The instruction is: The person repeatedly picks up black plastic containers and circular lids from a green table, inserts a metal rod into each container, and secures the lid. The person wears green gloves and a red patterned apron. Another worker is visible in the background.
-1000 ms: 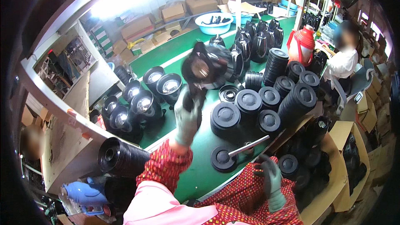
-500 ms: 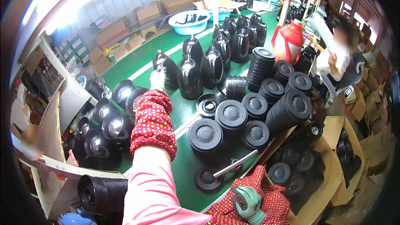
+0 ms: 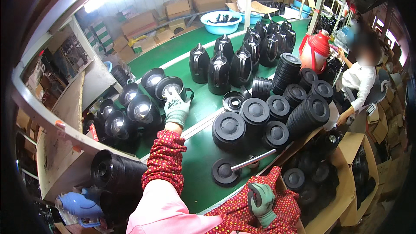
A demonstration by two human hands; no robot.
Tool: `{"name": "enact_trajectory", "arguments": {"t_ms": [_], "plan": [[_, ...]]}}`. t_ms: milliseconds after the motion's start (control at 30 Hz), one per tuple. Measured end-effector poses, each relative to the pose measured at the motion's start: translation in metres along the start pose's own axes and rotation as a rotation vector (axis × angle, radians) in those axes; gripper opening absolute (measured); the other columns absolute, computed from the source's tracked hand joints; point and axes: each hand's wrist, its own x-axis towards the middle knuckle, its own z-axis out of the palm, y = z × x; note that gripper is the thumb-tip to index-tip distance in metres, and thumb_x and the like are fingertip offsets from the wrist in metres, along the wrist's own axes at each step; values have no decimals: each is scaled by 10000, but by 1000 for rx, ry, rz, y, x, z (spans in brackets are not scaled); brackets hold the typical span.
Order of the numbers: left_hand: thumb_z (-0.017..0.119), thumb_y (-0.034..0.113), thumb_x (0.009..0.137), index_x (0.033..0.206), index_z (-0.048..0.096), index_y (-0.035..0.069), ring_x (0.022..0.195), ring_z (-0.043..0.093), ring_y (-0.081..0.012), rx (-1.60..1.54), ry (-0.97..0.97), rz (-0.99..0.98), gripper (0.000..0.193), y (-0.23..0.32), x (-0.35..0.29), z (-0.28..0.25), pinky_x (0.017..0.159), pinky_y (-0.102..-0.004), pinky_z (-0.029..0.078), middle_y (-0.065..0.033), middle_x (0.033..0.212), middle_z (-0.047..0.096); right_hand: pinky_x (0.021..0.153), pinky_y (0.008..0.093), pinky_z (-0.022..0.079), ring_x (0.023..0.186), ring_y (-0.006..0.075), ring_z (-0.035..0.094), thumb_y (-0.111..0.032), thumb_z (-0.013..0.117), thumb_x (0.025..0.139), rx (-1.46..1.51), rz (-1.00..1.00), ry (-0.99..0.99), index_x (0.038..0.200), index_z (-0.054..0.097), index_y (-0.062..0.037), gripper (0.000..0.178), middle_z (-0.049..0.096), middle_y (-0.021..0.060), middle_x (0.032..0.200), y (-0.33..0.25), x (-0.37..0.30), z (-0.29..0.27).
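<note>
My left hand [image 3: 177, 109], in a pale green glove, reaches out over the green table [image 3: 195, 147]. Its fingers are stretched apart at the mouth of a black jug body [image 3: 164, 85] with a shiny lining and a side handle. Whether they touch the rim is hard to tell. Close to my body, my right hand [image 3: 263, 201], gloved too, is curled around a small dark curved piece, mostly hidden by the fingers. In front of it, a metal rod [image 3: 255, 159] rests slanting over a round black disc [image 3: 224, 171]. Several lidded black jugs [image 3: 219, 73] stand upright farther back.
Stacks of round black lids [image 3: 229, 128] fill the middle right. More open jug bodies [image 3: 141, 109] cluster at left. A red flask [image 3: 315, 52] and blue basin [image 3: 221, 22] stand behind. Cardboard boxes [image 3: 346, 177] hold black parts at right, where a person [image 3: 359, 80] sits.
My left hand has left the front-left lidded jug and come back toward me, to an open jug body. The whole view has shifted. My right hand stays near my body.
</note>
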Motion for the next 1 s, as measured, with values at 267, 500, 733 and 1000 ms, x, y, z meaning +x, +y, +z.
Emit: {"name": "enact_trajectory", "arguments": {"t_ms": [267,500,733,1000], "plan": [[834,195,816,1255,672,37,1172,690,-394,-182,209,206,493,-32,-49,-15,989,-463,563,-225,1470,603,996,443,540,1155,389,678,-176,795,892,262,226,28,1296,684,-8,451,710,191,1235,3,9,2],[834,101,747,963,705,66,1008,740,-391,-412,129,731,254,-4,-205,-144,834,-433,598,-205,1303,711,796,311,595,1035,172,678,-225,801,941,635,139,-58,1660,321,-116,872,497,151,1568,-65,109,-30],[829,42,780,1239,700,40,968,739,-284,-637,-74,1025,478,-15,-274,-176,846,-364,589,-210,1313,692,973,317,577,1123,156,696,-286,762,1005,1173,626,-366,1427,613,-15,523,709,88,1303,-107,94,-46],[597,138,1069,1543,482,18,1342,570,-217,-1653,-1178,-17,502,-74,-285,-39,1114,-348,478,-122,1492,588,998,371,586,1135,231,718,-272,700,1031,1369,661,-277,1429,593,24,507,711,129,1312,-21,4,-79]]}}
